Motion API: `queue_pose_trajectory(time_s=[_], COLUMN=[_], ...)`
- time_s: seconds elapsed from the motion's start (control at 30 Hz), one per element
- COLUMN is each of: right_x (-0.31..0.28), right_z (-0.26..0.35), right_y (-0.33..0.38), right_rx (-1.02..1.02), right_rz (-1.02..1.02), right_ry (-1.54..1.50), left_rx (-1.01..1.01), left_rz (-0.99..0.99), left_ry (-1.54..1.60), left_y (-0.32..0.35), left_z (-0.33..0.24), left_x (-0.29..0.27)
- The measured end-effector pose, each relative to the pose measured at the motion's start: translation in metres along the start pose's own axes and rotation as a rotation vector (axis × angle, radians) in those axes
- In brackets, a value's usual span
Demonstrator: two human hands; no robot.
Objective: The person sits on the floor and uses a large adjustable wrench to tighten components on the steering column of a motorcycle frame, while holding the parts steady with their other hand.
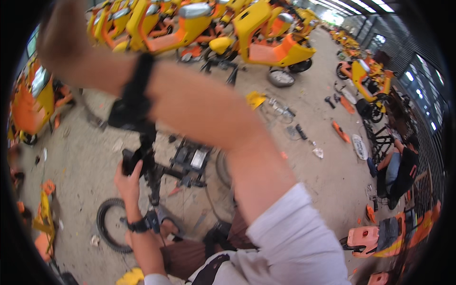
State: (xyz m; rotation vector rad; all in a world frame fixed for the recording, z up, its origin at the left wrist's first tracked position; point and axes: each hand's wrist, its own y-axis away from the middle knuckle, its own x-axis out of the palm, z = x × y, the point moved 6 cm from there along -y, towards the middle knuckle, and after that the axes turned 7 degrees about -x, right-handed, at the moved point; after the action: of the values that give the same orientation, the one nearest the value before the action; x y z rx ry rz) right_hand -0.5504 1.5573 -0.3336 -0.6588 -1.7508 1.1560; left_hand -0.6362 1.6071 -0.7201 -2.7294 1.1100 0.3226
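Note:
My left hand [127, 184] is closed around a black, blocky part [129, 161] at the upper end of a stripped black scooter frame [154, 183]. A strap with a small device circles that wrist. Across the upper left sweeps my right forearm [199, 104], raised and close to the camera, with a black wrist strap. My right hand [64, 42] is smeared by motion at the top left, so its fingers and anything in them cannot be made out. A black box with a white label [197, 159] sits on the frame. Its spoked wheel [100, 222] stands by my left forearm.
Yellow scooters [266, 40] stand in rows at the back. Loose parts lie on the concrete floor to the right, including an orange piece [340, 132] and a white oval part [359, 147]. Another person [401, 168] sits at the far right beside a black frame.

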Motion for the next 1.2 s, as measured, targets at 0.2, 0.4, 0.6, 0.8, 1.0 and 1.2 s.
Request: queue_pose_trajectory(time_s=[0.2,0.4,0.6,0.8,1.0,1.2], right_x=[-0.163,-0.276,-0.357,-0.420,-0.481,-0.538], right_z=[0.092,0.123,0.100,0.065,0.052,0.050], right_y=[-0.060,-0.024,0.125,0.215,0.286,0.333], right_rx=[0.158,0.545,0.821,0.847,1.034,1.043], right_rz=[0.288,0.039,0.311,0.427,0.404,0.494], right_ry=[-0.114,-0.034,0.386,0.597,0.692,1.038], left_rx=[0.058,0.168,0.133,0.152,0.118,0.054], left_rz=[-0.084,-0.093,-0.097,-0.123,-0.065,-0.064], left_ry=[-0.015,-0.073,-0.062,-0.053,-0.093,-0.034], left_y=[0.007,-0.003,0.001,0.001,0.005,0.004], left_z=[-0.001,0.009,-0.008,-0.006,-0.014,-0.001], left_x=[-0.003,0.003,0.011,0.010,0.016,0.010])
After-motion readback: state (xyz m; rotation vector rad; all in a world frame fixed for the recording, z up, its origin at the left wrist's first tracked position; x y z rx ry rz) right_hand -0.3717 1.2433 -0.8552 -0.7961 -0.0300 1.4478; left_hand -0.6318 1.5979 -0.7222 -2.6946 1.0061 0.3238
